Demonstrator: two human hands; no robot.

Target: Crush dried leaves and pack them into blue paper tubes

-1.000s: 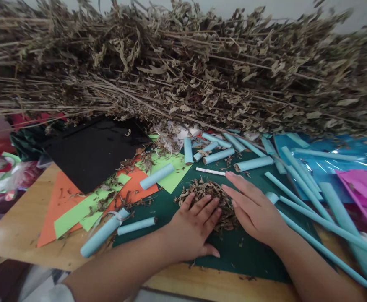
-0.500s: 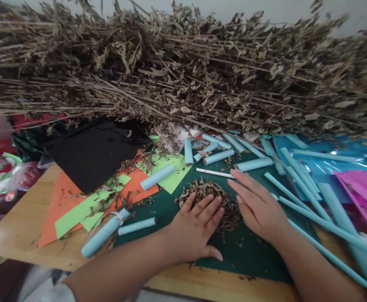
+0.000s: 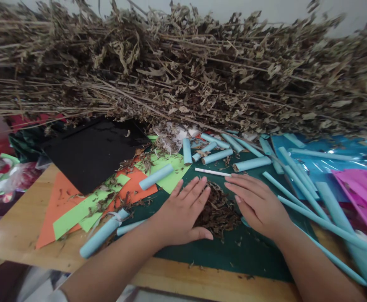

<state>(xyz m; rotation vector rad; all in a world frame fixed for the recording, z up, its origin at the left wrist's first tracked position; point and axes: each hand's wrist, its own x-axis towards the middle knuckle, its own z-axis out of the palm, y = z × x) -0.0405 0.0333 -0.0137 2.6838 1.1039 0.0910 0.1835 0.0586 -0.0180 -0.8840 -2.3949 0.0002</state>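
Note:
A small heap of crumbled dried leaves [image 3: 219, 209] lies on the dark green mat [image 3: 199, 256] between my hands. Along its left side rests my left hand [image 3: 183, 212], palm down with the fingers apart and the thumb pointing right. My right hand [image 3: 258, 203] is at the heap's right side, fingers stretched out to the left and nothing seen in its grasp. A thin white stick [image 3: 212, 172] lies behind the heap, its right end by my right fingertips. Several light-blue paper rolls [image 3: 217, 156] lie just beyond it.
Bundles of dried leafy stalks [image 3: 183, 75] are piled across the back. To the left are a black sheet [image 3: 92, 155], orange paper [image 3: 53, 209] and green paper strips [image 3: 76, 216] on the wooden table [image 3: 10, 226]. Long blue tubes [image 3: 318, 216] and pink sheets [image 3: 362, 193] lie to the right.
My left hand has slid left from on top of the leaf heap to its side, uncovering more leaves. My right hand has shifted slightly left, its fingers lower and closer together.

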